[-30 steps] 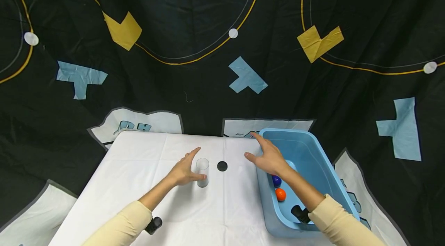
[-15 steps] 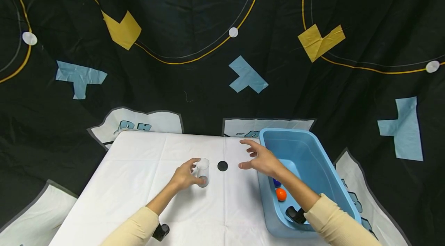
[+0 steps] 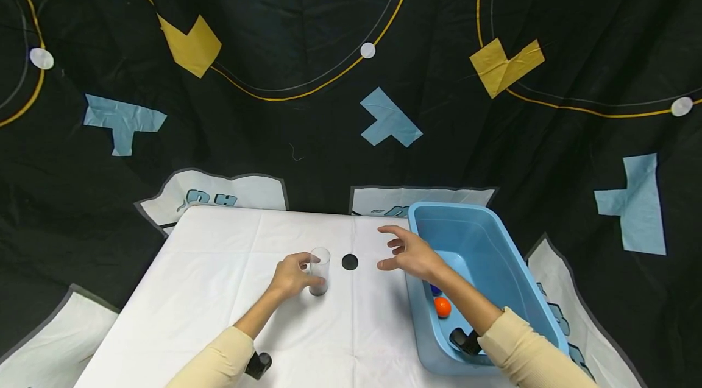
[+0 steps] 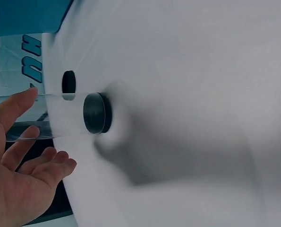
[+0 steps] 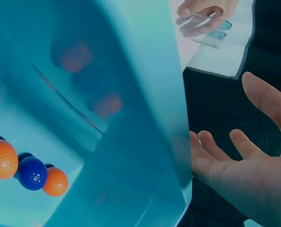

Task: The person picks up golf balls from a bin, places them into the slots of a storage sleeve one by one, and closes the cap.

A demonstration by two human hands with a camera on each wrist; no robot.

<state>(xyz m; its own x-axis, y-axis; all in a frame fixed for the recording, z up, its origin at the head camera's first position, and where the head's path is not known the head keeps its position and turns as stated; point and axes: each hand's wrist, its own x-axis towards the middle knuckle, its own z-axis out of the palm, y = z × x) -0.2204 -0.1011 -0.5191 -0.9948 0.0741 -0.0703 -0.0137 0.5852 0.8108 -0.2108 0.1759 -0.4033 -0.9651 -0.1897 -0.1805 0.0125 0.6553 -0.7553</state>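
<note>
A clear, straight-sided glass [image 3: 323,268] with a dark bottom stands upright within the left hand's [image 3: 294,276] grip, near the white table's [image 3: 219,296] black spot [image 3: 350,262].

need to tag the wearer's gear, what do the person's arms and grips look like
The left sleeve and right sleeve are plain pale cream-yellow, ending short of the wrists. A black fitting shows beside the left one, a second black fitting beside the right. The left grip and right grip are bare hands without gloves.
</note>
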